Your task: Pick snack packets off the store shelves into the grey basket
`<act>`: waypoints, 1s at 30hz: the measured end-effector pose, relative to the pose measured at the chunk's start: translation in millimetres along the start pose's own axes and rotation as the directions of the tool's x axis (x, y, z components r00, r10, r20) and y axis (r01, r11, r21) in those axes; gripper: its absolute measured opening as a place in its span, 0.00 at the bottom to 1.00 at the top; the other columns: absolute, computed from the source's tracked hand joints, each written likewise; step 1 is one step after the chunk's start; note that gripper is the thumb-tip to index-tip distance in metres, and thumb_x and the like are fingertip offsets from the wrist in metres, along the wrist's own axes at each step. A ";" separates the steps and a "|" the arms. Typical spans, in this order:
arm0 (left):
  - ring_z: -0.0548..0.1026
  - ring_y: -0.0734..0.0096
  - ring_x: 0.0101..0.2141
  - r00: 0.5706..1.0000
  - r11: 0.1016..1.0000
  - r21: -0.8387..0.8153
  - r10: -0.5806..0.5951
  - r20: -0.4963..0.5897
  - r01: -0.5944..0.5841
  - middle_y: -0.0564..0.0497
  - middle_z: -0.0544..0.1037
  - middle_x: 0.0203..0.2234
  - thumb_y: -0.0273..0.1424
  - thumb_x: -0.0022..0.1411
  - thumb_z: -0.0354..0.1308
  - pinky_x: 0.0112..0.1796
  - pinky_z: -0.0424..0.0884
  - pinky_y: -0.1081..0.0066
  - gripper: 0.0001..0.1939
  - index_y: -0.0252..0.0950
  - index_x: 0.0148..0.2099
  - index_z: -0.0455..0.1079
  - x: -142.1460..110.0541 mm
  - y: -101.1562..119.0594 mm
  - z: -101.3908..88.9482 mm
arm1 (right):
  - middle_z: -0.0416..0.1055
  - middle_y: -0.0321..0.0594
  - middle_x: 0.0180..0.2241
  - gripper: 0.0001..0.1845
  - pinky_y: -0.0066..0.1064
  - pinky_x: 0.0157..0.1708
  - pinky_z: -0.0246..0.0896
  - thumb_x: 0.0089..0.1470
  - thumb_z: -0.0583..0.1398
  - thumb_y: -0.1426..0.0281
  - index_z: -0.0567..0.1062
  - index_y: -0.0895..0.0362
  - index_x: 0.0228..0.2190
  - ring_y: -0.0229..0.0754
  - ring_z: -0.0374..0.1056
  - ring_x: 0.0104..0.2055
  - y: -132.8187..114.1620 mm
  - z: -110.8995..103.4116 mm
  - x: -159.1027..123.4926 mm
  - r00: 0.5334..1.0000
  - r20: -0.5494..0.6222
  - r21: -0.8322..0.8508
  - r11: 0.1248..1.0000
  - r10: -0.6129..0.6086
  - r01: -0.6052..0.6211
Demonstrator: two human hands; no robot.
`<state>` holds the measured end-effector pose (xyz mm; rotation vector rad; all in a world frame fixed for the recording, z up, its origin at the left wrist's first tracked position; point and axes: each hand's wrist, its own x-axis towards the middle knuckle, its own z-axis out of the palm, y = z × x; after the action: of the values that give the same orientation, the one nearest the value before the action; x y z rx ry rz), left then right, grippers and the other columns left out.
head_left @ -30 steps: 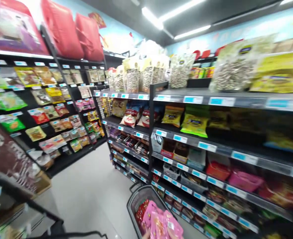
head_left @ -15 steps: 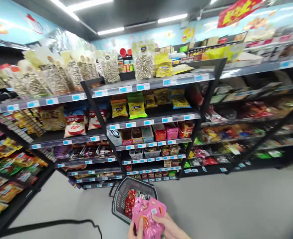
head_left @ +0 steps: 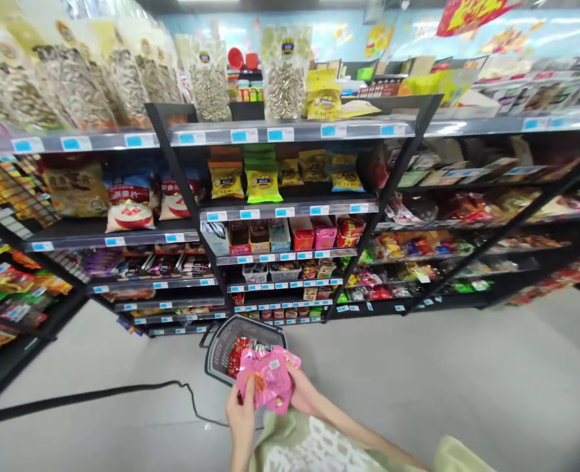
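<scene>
Low in the head view, my two hands hold pink snack packets (head_left: 270, 380) in front of my body. The packets overlap, so how many there are is hard to make out. My left hand (head_left: 241, 406) grips their left side, thumb on the front. At the right edge, my right hand (head_left: 300, 385) is closed around them, its fingers partly hidden behind. Just beyond the packets stands a grey shopping basket (head_left: 217, 352) on the floor. Inside it lie red packets (head_left: 238, 354) and some darker ones, partly covered from view by the pink packets.
Shelving (head_left: 290, 208) stocked with bagged snacks spans the view ahead. Large clear bags of seeds (head_left: 285, 78) stand on top. Another shelf unit (head_left: 19, 314) rises at the left. A black cord (head_left: 123, 387) runs across the grey floor (head_left: 393, 367).
The view has tilted downward, showing more of my forearms and shirt. The packets stay in both hands and sit higher in the picture. The basket also appears higher and slightly further left.
</scene>
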<state>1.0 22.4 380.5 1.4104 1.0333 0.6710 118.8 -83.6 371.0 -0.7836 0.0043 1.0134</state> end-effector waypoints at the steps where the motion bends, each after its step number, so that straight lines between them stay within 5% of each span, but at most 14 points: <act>1: 0.78 0.48 0.43 1.000 1.000 -0.019 -0.002 -0.005 0.002 0.42 0.82 0.39 0.54 0.47 0.65 0.45 0.73 0.59 0.32 0.33 0.43 0.78 0.9 -2.6 -0.1 | 0.81 0.40 0.34 0.17 0.47 0.46 0.69 0.46 0.68 0.55 0.80 0.52 0.36 0.55 0.76 0.44 0.0 0.4 -0.9 1.000 -0.015 0.003 1.000 0.001 -0.001; 10: 0.77 0.61 0.39 0.997 0.966 -0.258 -0.041 -0.062 0.024 0.46 0.81 0.38 0.47 0.52 0.67 0.41 0.72 0.69 0.24 0.34 0.44 0.75 -5.2 5.9 1.9 | 0.81 0.39 0.39 0.24 0.42 0.49 0.70 0.40 0.73 0.62 0.78 0.55 0.41 0.50 0.76 0.45 -12.2 7.5 -6.6 0.995 -0.103 -0.048 0.999 0.014 -0.019; 22: 0.76 0.69 0.33 0.972 0.858 -0.499 -0.204 -0.116 0.121 0.50 0.78 0.35 0.40 0.46 0.72 0.39 0.72 0.69 0.24 0.35 0.43 0.72 -6.3 8.4 -3.0 | 0.81 0.41 0.39 0.22 0.37 0.43 0.72 0.46 0.70 0.62 0.76 0.58 0.42 0.46 0.77 0.41 -12.4 -6.9 0.4 0.964 -0.241 -0.017 0.993 0.110 -0.117; 26: 0.76 0.69 0.34 0.980 0.848 -0.513 -0.190 -0.059 0.134 0.49 0.78 0.36 0.38 0.44 0.72 0.38 0.72 0.70 0.24 0.35 0.43 0.72 -3.9 14.1 -9.7 | 0.81 0.40 0.36 0.16 0.36 0.39 0.73 0.47 0.67 0.61 0.77 0.56 0.36 0.47 0.77 0.38 -20.6 -16.2 -1.3 0.933 -0.360 -0.078 0.995 0.027 -0.059; 30: 0.76 0.69 0.34 0.984 0.886 -0.435 -0.177 0.003 0.161 0.49 0.78 0.36 0.36 0.42 0.74 0.37 0.72 0.71 0.25 0.35 0.43 0.73 -4.1 13.3 -11.8 | 0.80 0.39 0.37 0.19 0.35 0.31 0.72 0.47 0.68 0.58 0.77 0.54 0.40 0.47 0.76 0.36 -40.9 -17.4 -12.1 0.935 -0.342 -0.209 0.978 -0.091 0.018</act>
<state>-8.6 25.5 395.8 0.9106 0.9494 0.7461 149.1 -114.7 386.3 -1.1390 0.1874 0.8175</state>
